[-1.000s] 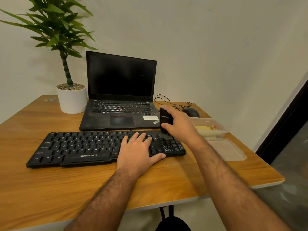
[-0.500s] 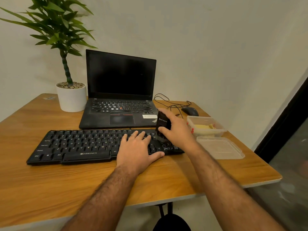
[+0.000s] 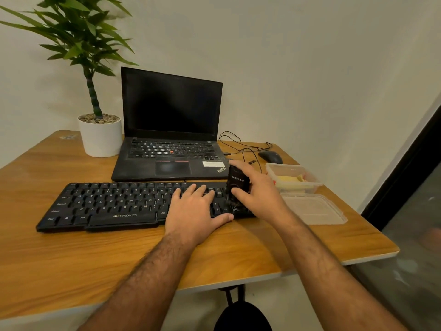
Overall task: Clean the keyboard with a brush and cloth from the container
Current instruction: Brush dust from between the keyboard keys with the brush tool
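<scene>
On the wooden table (image 3: 71, 254), the black keyboard (image 3: 114, 206) lies parallel to the near edge, just in front of the laptop (image 3: 167, 139). The left hand (image 3: 193, 211) rests flat, fingers straight, on its right keys. The right hand (image 3: 257, 189) grips the upright black brush (image 3: 236, 185), bristles on the keyboard's right end. Just right, near the table's right edge, sit the container (image 3: 307, 177) and its lid (image 3: 315, 211).

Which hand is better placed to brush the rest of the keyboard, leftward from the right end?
The right hand. It already grips the black brush, bristles down on the right end of the keyboard. The left hand lies flat on the keys, steadying the board, and holds no tool.
</scene>
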`<action>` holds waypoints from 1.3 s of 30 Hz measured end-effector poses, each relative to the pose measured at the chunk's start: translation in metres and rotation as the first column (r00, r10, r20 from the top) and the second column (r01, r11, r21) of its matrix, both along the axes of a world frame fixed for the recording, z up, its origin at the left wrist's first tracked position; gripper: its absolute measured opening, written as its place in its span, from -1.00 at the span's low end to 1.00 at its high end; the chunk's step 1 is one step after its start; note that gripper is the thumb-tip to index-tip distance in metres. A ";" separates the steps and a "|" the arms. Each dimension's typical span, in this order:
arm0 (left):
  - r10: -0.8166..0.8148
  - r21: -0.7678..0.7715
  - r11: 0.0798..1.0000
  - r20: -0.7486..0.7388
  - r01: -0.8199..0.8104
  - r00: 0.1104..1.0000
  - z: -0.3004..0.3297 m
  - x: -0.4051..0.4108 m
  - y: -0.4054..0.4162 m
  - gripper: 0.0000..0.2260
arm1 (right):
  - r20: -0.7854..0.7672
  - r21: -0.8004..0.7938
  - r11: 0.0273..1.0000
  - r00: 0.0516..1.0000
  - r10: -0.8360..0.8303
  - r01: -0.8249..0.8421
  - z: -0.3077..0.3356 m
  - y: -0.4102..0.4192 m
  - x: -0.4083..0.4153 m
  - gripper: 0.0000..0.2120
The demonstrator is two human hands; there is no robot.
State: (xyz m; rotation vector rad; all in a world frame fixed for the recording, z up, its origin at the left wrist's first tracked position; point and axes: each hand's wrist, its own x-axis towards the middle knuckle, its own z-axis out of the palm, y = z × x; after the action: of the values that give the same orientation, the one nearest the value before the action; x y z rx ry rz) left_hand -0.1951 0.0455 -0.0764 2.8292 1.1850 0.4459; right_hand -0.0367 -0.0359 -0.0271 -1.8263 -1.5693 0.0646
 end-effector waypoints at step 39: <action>0.007 0.006 1.000 -0.006 -0.007 1.000 0.001 0.000 -0.001 -0.18 | -0.097 0.024 0.999 0.994 -0.044 0.047 0.026 -0.009 0.007 -0.32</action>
State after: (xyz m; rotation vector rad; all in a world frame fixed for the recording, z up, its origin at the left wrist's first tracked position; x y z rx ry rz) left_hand -0.1946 0.0444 -0.0757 2.8349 1.1973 0.4420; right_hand -0.0295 -0.0450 -0.0010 -1.8109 -1.4550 0.1085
